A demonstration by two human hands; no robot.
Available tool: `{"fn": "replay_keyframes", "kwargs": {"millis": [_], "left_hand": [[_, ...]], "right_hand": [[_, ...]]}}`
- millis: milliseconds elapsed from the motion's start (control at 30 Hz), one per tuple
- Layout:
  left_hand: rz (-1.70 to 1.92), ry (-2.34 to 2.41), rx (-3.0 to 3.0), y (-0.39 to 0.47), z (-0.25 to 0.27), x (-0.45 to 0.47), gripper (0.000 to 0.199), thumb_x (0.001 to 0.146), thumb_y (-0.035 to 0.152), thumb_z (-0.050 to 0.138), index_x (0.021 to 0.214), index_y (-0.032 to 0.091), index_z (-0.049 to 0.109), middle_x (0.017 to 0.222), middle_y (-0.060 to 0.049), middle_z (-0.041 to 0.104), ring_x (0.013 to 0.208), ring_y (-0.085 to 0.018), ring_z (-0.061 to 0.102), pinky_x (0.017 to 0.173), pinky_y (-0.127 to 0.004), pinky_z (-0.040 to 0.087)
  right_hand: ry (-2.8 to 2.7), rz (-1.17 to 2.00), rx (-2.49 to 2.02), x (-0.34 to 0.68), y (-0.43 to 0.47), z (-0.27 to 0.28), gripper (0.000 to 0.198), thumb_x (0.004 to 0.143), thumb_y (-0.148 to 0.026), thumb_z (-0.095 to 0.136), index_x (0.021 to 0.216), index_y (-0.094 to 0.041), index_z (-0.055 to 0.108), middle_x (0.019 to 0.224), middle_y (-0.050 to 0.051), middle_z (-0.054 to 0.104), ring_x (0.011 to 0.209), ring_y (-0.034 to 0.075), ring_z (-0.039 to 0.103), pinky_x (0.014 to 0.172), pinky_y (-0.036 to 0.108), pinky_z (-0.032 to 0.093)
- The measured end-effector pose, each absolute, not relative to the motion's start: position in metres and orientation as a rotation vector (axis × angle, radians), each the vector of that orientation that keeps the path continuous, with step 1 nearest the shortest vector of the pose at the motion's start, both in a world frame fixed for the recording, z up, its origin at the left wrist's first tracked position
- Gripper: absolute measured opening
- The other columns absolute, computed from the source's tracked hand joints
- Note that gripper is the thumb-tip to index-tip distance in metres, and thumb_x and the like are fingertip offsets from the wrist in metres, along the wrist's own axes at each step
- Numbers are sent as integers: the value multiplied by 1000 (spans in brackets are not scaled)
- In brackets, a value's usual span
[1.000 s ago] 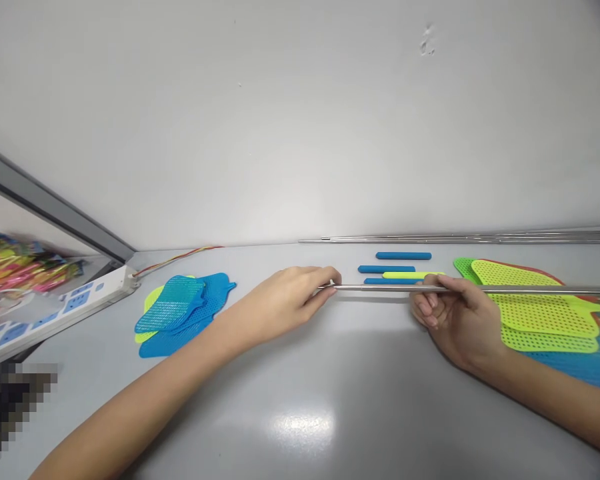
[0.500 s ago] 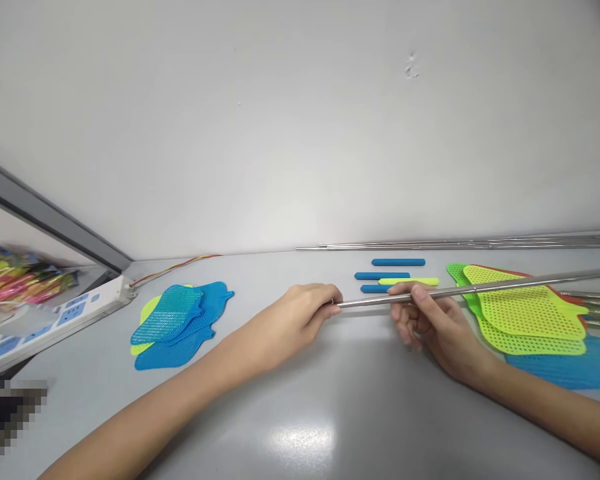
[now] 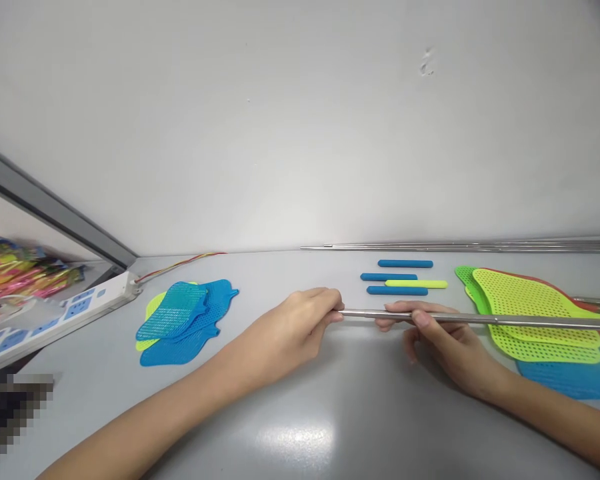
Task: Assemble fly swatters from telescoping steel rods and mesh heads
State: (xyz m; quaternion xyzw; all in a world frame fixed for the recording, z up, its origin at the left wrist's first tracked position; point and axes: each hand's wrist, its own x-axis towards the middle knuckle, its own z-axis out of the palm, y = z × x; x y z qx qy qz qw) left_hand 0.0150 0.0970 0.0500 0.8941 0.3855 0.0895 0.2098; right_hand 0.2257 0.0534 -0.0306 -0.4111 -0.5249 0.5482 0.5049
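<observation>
A thin silver metal rod (image 3: 525, 321) lies nearly level across both hands, stepped like a telescopic tube. Pinched at its narrow left end are the fingers of my left hand (image 3: 297, 330). My right hand (image 3: 447, 347) grips the rod further along, thumb in front and fingers behind. The rod's thick end runs off the right edge. Just beyond my hands lie several plastic handles: blue ones (image 3: 405, 264) and a yellow one (image 3: 416, 285). Behind the rod at right, yellow perforated fly swatter heads (image 3: 535, 300) are stacked with green, red and blue ones.
More metal rods (image 3: 430, 247) lie along the wall. Blue and yellow swatter heads (image 3: 180, 350) form a pile at left. A white power strip (image 3: 87, 303) and coloured wires (image 3: 180, 262) sit by the partition frame (image 3: 55, 210). Colourful packets (image 3: 25, 267) are beyond it.
The rod's right end has swung down, so the rod is closer to level and reaches past the right edge. My right hand still grips it, its fingers slightly shifted. The view has shifted slightly.
</observation>
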Motion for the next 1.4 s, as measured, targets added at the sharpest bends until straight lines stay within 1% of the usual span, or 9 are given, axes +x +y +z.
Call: {"fn": "replay_keyframes", "kwargs": {"millis": [200, 367, 600, 700, 800, 867, 1033, 1200, 1400], "left_hand": [[251, 978, 2434, 94, 38, 20, 18, 86, 21, 29, 80, 18, 46, 69, 1, 49, 57, -9, 43, 50, -20, 32], [254, 988, 2442, 95, 36, 21, 17, 86, 22, 30, 79, 18, 45, 68, 2, 48, 55, -8, 40, 50, -20, 30], [234, 993, 2437, 93, 39, 19, 19, 85, 21, 29, 76, 18, 45, 67, 2, 47, 56, -9, 40, 50, -21, 30], [246, 977, 2462, 94, 41, 19, 19, 85, 19, 30, 72, 18, 44, 64, 2, 45, 54, -8, 39, 49, -21, 30], [247, 939, 2487, 95, 43, 20, 18, 84, 17, 31, 71, 17, 45, 63, 2, 45, 54, -8, 40, 48, -21, 29], [232, 915, 2494, 96, 43, 20, 18, 84, 18, 31, 73, 17, 46, 62, 2, 45, 54, -8, 40, 48, -21, 29], [169, 880, 2508, 96, 42, 21, 18, 85, 21, 32, 77, 18, 48, 62, 3, 47, 54, -9, 41, 49, -21, 29], [156, 881, 2474, 98, 43, 22, 20, 86, 23, 31, 83, 19, 51, 68, 1, 52, 61, -10, 46, 53, -21, 33], [176, 887, 2431, 108, 41, 21, 23, 86, 27, 32, 92, 21, 53, 78, 0, 55, 68, -11, 48, 59, -22, 36]], "right_hand": [[-1327, 1309, -1055, 224, 54, -27, 23, 81, -32, 44, 92, -24, 62, 82, 4, 64, 50, 9, 50, 49, 23, 46], [-1343, 1364, -1011, 223, 55, -26, 24, 81, -33, 44, 95, -23, 61, 82, 5, 64, 54, 12, 53, 46, 23, 46], [-1382, 1479, -967, 224, 57, -24, 26, 83, -31, 40, 101, -21, 56, 87, 9, 65, 60, 14, 56, 48, 26, 47], [-1401, 1529, -898, 223, 57, -25, 28, 84, -32, 38, 104, -19, 53, 82, 10, 66, 67, 16, 59, 47, 25, 45], [-1364, 1579, -897, 222, 57, -26, 31, 84, -34, 36, 104, -17, 52, 72, 9, 66, 63, 16, 59, 45, 24, 43], [-1318, 1616, -922, 223, 57, -26, 32, 85, -34, 35, 105, -16, 52, 68, 7, 65, 60, 15, 59, 45, 24, 43], [-1338, 1707, -906, 224, 58, -23, 37, 85, -35, 34, 112, -15, 50, 69, 8, 65, 61, 16, 58, 48, 25, 41], [-1394, 1711, -910, 225, 59, -21, 39, 83, -35, 39, 113, -14, 50, 69, 8, 64, 60, 15, 57, 48, 24, 41], [-1170, 1809, -874, 228, 64, -24, 37, 81, -34, 41, 110, -14, 53, 69, 8, 64, 58, 15, 57, 44, 22, 39]]}}
